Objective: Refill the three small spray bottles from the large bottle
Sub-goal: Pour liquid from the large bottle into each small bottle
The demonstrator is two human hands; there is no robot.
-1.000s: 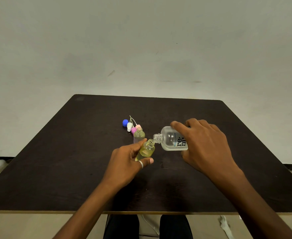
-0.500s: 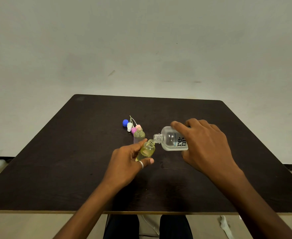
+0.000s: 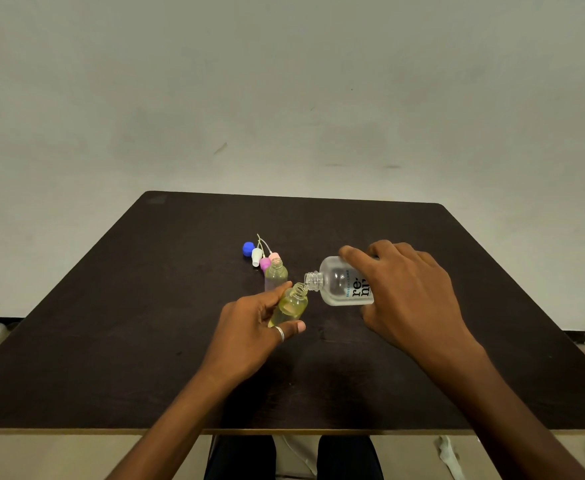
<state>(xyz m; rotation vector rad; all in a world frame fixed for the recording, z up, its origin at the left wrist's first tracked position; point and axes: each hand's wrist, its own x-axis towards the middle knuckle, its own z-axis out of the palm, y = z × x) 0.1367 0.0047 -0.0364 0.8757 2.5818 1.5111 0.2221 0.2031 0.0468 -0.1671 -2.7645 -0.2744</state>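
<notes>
Dark tabletop [image 3: 111, 341] runs back to a plain pale wall [image 3: 284, 81], and everything on it sits bunched near the middle. Broad stretches of bare wood reach the left, right and near edges.

At the centre the left hand [image 3: 249, 334] holds a small bottle [image 3: 293, 304] tilted to the right. Thumb and fingers are curled round its body, and a ring [image 3: 280, 333] shows on one finger. The bottle is uncapped and holds yellow-green liquid up to about its shoulder.

Its mouth meets the mouth of the large bottle [image 3: 339, 282], which the right hand [image 3: 408, 296] grips from above and tips on its side, neck pointing left. The large bottle's body looks clear; how much it holds cannot be told.

Just behind the left fingertips a second small bottle [image 3: 276, 273] stands upright and open, with pale yellowish liquid inside. Beyond it lies a tight cluster of loose tops: a blue cap [image 3: 248, 248], a white spray top [image 3: 256, 257], a purple spray top [image 3: 265, 263] and a pink spray top [image 3: 274, 255], with thin tubes sticking out toward the far edge.
</notes>
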